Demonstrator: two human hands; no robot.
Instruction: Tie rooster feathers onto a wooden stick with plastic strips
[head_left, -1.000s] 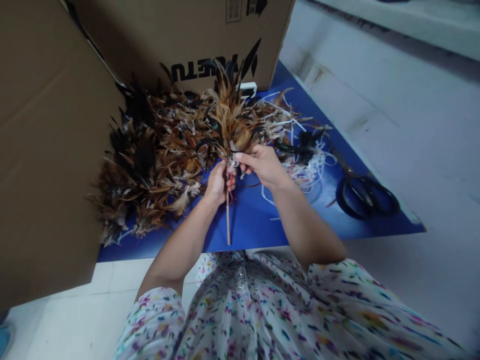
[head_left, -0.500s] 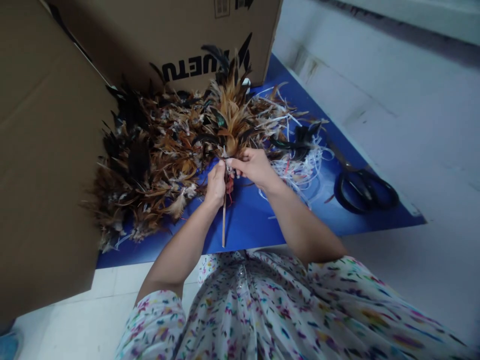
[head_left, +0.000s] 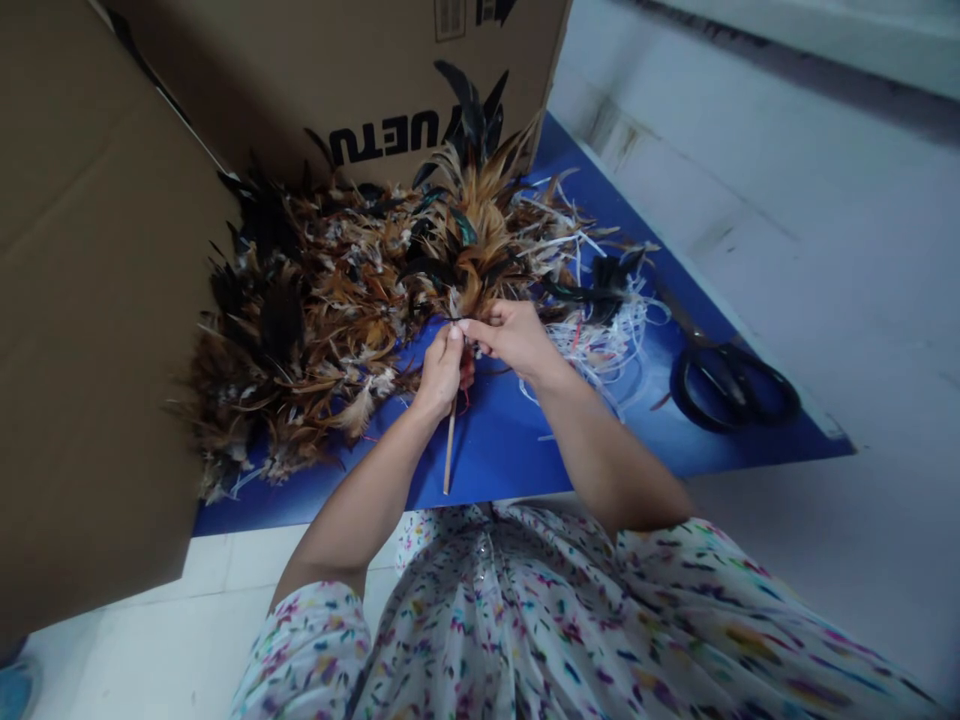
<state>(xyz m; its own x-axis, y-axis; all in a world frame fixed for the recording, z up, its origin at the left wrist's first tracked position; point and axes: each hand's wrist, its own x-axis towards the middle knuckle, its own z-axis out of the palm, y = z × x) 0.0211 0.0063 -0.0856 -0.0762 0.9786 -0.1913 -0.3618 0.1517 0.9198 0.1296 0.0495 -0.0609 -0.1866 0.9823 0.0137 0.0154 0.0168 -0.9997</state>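
Note:
My left hand [head_left: 441,370] is closed round a thin wooden stick [head_left: 448,455] just under a bunch of brown and black feathers [head_left: 472,235] bound to its top. The stick's lower end points toward my lap. My right hand [head_left: 514,338] pinches the base of the bunch right beside the left thumb, on the quills or a thin strip there. Both hands hover over a blue sheet [head_left: 510,440] on the floor.
A heap of loose brown, black and white feathers [head_left: 300,320] lies left of my hands on the blue sheet. White strips [head_left: 615,330] and black scissors [head_left: 731,385] lie to the right. Cardboard boxes [head_left: 97,300] stand at the left and behind [head_left: 360,70].
The feather bunch has tilted a little to the right and the stick's lower end has swung slightly left. Both hands stay closed at the bunch's base.

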